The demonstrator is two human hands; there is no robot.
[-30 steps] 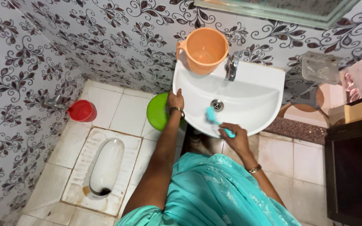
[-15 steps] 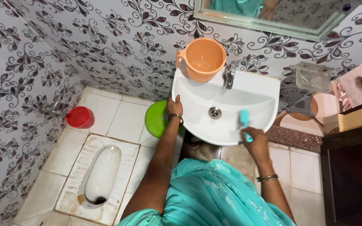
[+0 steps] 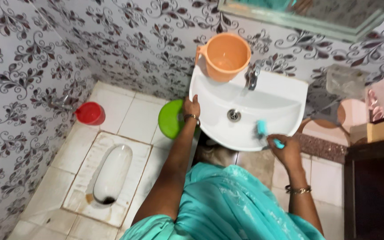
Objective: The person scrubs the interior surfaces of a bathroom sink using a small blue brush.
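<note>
Right hand [image 3: 285,151] has its fingers clenched around the teal brush [image 3: 263,131] on the sink [image 3: 285,95] rim, left hand [image 3: 191,107] gripping the left edge; I'd keep that brace and scrub in short firm strokes.

The right hand [image 3: 285,151] has slid the blue brush [image 3: 263,131] from the basin's [image 3: 285,95] middle out to its right front rim

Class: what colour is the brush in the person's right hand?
Light blue brush, seen in the head view, held against the sink.
</note>
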